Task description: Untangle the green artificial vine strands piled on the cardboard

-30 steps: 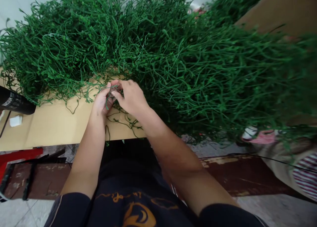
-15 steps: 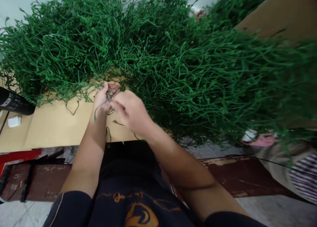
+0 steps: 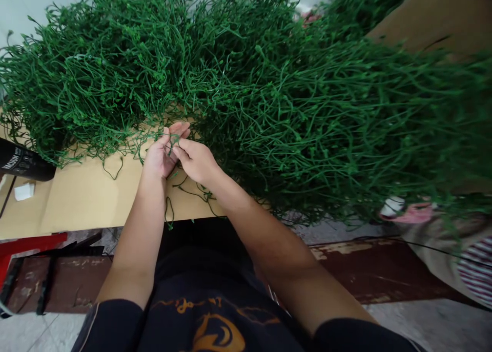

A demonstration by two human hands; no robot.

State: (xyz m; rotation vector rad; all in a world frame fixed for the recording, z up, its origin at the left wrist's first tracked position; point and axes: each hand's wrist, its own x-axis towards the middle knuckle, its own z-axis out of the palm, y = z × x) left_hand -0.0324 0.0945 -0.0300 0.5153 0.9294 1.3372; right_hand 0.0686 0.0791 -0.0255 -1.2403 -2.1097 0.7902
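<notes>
My left hand (image 3: 158, 157) is turned palm up over the cardboard, with its fingers and thumb curled around a thin green artificial plant stem (image 3: 174, 139). Facing it from the right, my right hand (image 3: 199, 161) pinches the same stem between thumb and fingertips. The two hands almost touch, so part of the stem is hidden. Right behind them rises a big heap of green plastic stems (image 3: 126, 70) with small bud-like tips. A few loose stems (image 3: 192, 190) lie on the cardboard under my right hand.
Cardboard (image 3: 88, 193) covers the table in front of me. A black bottle (image 3: 26, 160) and a white scrap (image 3: 24, 191) are on the left. More stems (image 3: 346, 126) spread along the right, beneath a brown cardboard flap (image 3: 438, 19). A pink item (image 3: 415, 213) shows lower right.
My right hand has drawn back slightly from over my left palm and is less blurred. The stem's free end no longer hangs across my left wrist.
</notes>
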